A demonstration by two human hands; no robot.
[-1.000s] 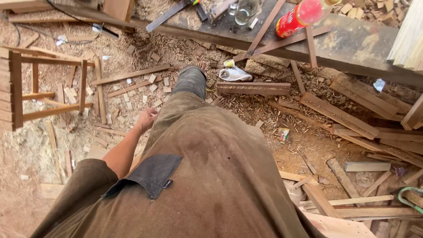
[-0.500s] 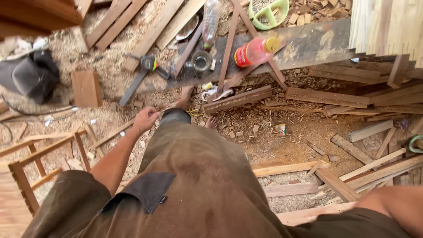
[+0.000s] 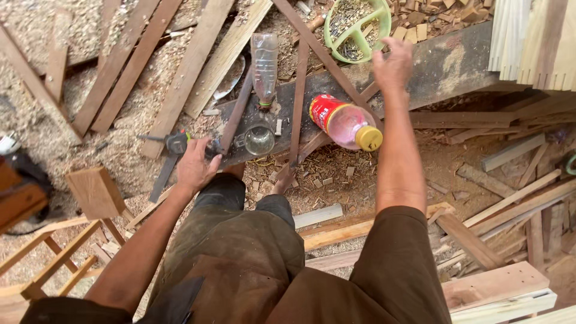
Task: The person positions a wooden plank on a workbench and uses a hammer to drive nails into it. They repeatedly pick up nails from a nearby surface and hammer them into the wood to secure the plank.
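A green plastic basket [image 3: 358, 27] of small metal pieces sits on a dark plank [image 3: 444, 66], just beyond the right hand [image 3: 393, 66], whose fingers hang loosely apart above the plank, holding nothing. Nearer the person, a red-labelled bottle [image 3: 345, 123] lies on its side. The left hand [image 3: 195, 165] rests half-open beside a clamp [image 3: 174, 144], just short of a glass jar [image 3: 259, 139].

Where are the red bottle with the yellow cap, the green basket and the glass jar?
red bottle [image 3: 339, 122], head view, on its pink body.
green basket [image 3: 359, 39], head view, on its centre spoke.
glass jar [image 3: 259, 140], head view, on its round mouth.
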